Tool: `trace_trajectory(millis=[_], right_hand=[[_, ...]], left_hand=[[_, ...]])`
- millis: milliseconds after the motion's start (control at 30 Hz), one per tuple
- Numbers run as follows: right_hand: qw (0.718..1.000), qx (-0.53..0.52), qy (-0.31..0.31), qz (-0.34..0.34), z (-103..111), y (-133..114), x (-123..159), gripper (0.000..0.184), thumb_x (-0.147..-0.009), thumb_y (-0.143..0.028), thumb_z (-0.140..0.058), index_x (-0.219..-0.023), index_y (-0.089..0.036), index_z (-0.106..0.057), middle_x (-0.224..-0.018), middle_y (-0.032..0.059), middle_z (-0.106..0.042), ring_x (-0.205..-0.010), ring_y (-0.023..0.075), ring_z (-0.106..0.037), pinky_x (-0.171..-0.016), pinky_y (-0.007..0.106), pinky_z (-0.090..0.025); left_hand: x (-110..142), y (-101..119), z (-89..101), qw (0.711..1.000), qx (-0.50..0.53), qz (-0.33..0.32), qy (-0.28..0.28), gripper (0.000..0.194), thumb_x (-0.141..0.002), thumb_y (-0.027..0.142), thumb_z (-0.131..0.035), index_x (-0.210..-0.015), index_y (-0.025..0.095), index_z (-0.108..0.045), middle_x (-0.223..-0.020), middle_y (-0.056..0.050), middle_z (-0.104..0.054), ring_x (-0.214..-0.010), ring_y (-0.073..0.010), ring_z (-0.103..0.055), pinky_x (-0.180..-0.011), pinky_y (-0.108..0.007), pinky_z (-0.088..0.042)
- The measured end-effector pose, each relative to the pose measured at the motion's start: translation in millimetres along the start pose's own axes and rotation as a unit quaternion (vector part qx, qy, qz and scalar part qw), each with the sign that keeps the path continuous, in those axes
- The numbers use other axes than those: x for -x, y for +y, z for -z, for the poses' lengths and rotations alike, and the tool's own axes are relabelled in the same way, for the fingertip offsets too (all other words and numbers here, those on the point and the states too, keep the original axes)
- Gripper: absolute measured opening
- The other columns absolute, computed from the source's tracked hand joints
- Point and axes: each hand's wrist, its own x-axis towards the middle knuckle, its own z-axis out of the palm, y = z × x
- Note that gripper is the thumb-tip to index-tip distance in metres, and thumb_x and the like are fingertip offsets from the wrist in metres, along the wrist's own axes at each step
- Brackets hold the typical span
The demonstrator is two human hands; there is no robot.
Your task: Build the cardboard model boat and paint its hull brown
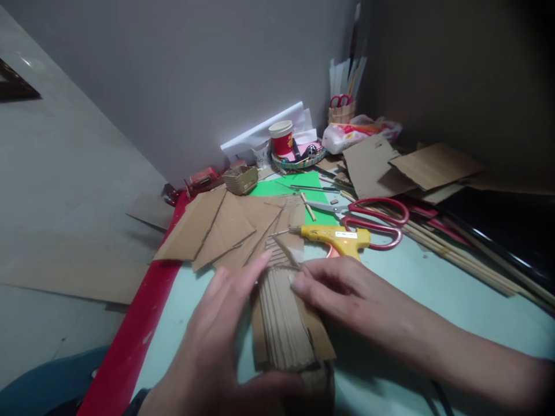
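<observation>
A corrugated cardboard piece [284, 323] covered with narrow ridged strips lies in front of me on a flat brown cardboard backing. My left hand [217, 329] curves around its left side, with the index finger at the far end and the thumb across the near end. At the upper right edge, my right hand [338, 286] pinches a thin cardboard strip [287, 252], its fingertips close against the ridged piece. The fingers partly cover the strip's lower end. Just beyond, a yellow hot glue gun [336, 236] lies with its nozzle pointing left.
Red-handled scissors [377, 222] lie behind the glue gun. Cut cardboard sheets [229, 222] spread at left, with more cardboard [436, 164] at right. Wooden sticks [451, 251] run along the right side. A small cardboard box [241, 179] and a red paper cup [281, 138] stand near the wall.
</observation>
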Motion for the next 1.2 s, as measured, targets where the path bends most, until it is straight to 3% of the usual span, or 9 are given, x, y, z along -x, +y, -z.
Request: trace_trajectory(millis=[167, 467, 633, 867, 1200], right_hand=[[1.0, -0.02, -0.006, -0.009, 1.2, -2.0, 1.8, 0.039, -0.095, -0.044, -0.044, -0.066, -0.018, -0.045, -0.065, -0.0026, -0.042, -0.061, 0.0119, -0.039, -0.051, 0.027, -0.029], [0.999, -0.04, -0.015, -0.018, 1.2, -2.5, 4.4, 0.037, -0.095, -0.039, -0.047, -0.063, -0.018, -0.043, -0.062, -0.0038, -0.039, -0.059, 0.0115, -0.037, -0.051, 0.027, -0.028], [0.999, -0.045, 0.005, -0.025, -1.3, -4.5, 4.3, 0.035, -0.093, -0.037, -0.045, -0.063, -0.019, -0.043, -0.065, -0.0025, -0.042, -0.061, 0.0128, -0.04, -0.053, 0.028, -0.029], [0.999, -0.031, 0.017, -0.035, -2.6, -2.2, 3.0, 0.034, -0.091, -0.036, -0.046, -0.062, -0.02, -0.038, -0.061, -0.0033, -0.037, -0.058, 0.0124, -0.035, -0.05, 0.028, -0.027], [0.999, -0.029, 0.029, 0.007, 0.4, 0.7, 2.8, 0.033, -0.092, -0.032, -0.048, -0.063, -0.019, -0.04, -0.06, -0.0042, -0.04, -0.059, 0.0111, -0.039, -0.049, 0.027, -0.026]], left_hand=[[-0.3, 2.4, -5.0, 1.0, 0.011, 0.005, 0.025, 0.089, -0.069, 0.061, -0.076, -0.145, 0.047, -0.031, -0.147, -0.006, -0.054, -0.133, -0.0433, -0.048, -0.101, -0.071, -0.042], [-0.9, 8.2, -5.5, 1.0, -0.005, 0.016, 0.025, 0.08, -0.074, 0.062, -0.07, -0.143, 0.049, -0.032, -0.143, -0.003, -0.058, -0.131, -0.0401, -0.052, -0.103, -0.071, -0.041], [-0.5, 7.3, -5.4, 0.999, -0.017, 0.011, 0.034, 0.079, -0.074, 0.065, -0.069, -0.142, 0.048, -0.033, -0.142, -0.001, -0.059, -0.126, -0.0385, -0.056, -0.105, -0.068, -0.041], [-1.4, 4.9, -8.3, 0.999, -0.011, 0.003, 0.047, 0.079, -0.072, 0.065, -0.071, -0.141, 0.047, -0.038, -0.137, -0.005, -0.063, -0.123, -0.0426, -0.057, -0.101, -0.07, -0.041], [-1.8, 3.5, -8.0, 0.999, -0.008, 0.012, 0.048, 0.082, -0.067, 0.064, -0.076, -0.139, 0.048, -0.042, -0.132, -0.001, -0.065, -0.115, -0.0393, -0.061, -0.101, -0.068, -0.042]])
